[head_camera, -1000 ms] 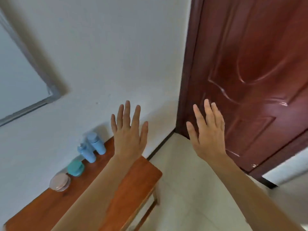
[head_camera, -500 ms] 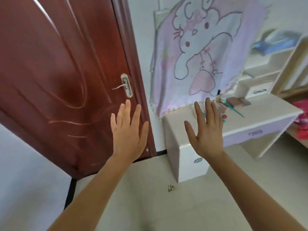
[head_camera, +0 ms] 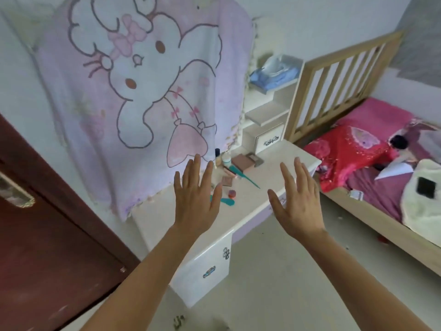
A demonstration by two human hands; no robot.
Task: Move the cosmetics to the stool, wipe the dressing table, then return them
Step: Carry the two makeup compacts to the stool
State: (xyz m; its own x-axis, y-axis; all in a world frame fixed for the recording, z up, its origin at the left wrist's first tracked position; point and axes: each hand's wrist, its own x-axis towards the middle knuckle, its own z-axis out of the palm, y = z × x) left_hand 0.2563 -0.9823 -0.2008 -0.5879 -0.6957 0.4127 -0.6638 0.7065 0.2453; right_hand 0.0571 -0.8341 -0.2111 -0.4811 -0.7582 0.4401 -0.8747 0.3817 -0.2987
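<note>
The white dressing table (head_camera: 281, 168) stands ahead, its mirror draped with a pink cartoon cloth (head_camera: 133, 75). Cosmetics lie on its top: a brown palette (head_camera: 242, 161), a small white-capped bottle (head_camera: 226, 159), a teal comb (head_camera: 247, 177), a small red jar (head_camera: 232, 193) and a pink compact (head_camera: 227, 180). My left hand (head_camera: 195, 199) is raised, fingers spread, in front of the table's left part, hiding some items. My right hand (head_camera: 297, 201) is raised, fingers apart, over the table's front edge. Both hold nothing. The stool is out of view.
A dark red door (head_camera: 47, 235) stands at the left. A bed (head_camera: 381, 168) with pink and red bedding and a wooden headboard is at the right. White shelves (head_camera: 267, 111) beside the mirror hold a blue tissue pack (head_camera: 274, 72). The pale floor (head_camera: 274, 283) lies below.
The view has swung right, from the wooden bench with cosmetics, past the door, to the dressing table and bed. Both hands stay raised and spread.
</note>
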